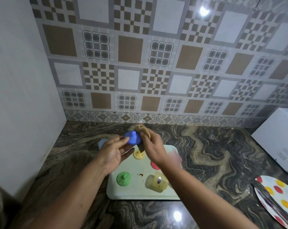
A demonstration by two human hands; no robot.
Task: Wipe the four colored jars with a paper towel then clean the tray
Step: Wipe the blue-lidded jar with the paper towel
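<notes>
Marbled dark stone counter (206, 146), patterned tile backsplash behind; the pale tray (133, 190) on the counter serves as landmark.

Above the tray's far-left corner: left hand (112, 152) holds the blue lid (132, 138), fingertips pinching its left side, palm turned up and fingers mostly extended. Right hand (152, 148) grips a brownish, crumpled paper towel (143, 129) pressed against the right side of that lid — image blurred here, so the exact finger placement cannot be told.

On the tray: green lid (123, 178) near the front-left, yellow lid (138, 154) toward the far edge below the hands, yellow jar (157, 181) lying tilted near the front-right, red lid (155, 165) partly hidden by the right forearm. Small brown stain (140, 175) between green lid and yellow jar.

Right of the tray, well apart: spotted plate (277, 195) at the counter's edge, white box (279, 139) farther back.
</notes>
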